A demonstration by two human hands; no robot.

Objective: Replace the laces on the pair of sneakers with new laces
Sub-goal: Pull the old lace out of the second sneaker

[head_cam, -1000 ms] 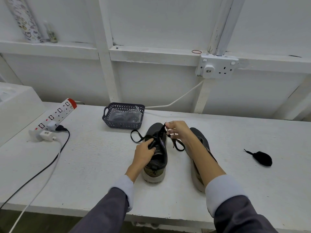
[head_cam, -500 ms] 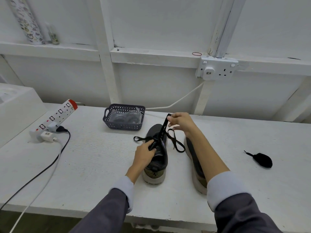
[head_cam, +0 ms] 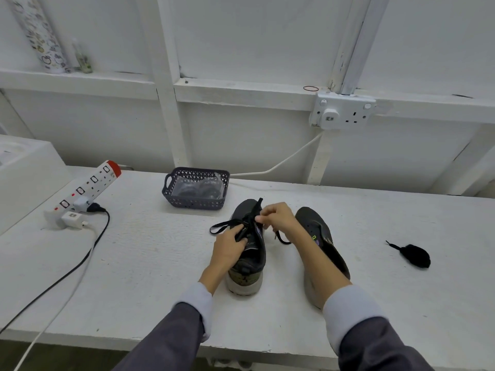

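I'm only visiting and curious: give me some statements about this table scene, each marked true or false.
The left hand and right hand both grip the black flat lace of the left dark grey sneaker. True.
The dark grey perforated plastic basket stands on the wall ledge. False: it stands on the white table, behind the sneakers.
A black bundled-up lace lies right of the right dark sneaker. True.
The white power strip has nothing plugged in. False: a black plug sits in it.

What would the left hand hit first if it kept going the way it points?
Likely the right hand, pinching the lace just ahead over the shoe; depth is unclear.
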